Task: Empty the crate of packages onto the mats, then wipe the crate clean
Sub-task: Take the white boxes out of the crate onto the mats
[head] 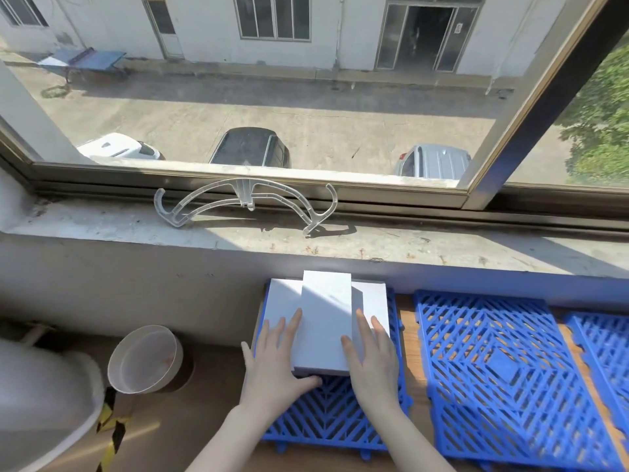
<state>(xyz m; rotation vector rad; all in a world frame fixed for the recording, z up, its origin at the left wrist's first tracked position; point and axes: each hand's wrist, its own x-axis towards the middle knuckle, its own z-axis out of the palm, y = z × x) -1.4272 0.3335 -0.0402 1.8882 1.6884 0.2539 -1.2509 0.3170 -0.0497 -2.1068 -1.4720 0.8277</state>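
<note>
Up at the far end of the leftmost blue mat sit the white packages, one lying atop two others. The left hand and right hand flank the top one. Neither grip is closed: fingers lie flat on the stack, left thumb at its near edge.

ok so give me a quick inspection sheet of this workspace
surface: wooden top carrying three blue mats side by side
job's things: three white packages stacked on the leftmost mat; crate not seen
clutter: clear tub, clear hanger on the sill, striped tape
grippers: left hand and right hand rest flat on the packages, fingers straight
cables: nothing seen
surroundings: sunlit window, parked cars below
</note>
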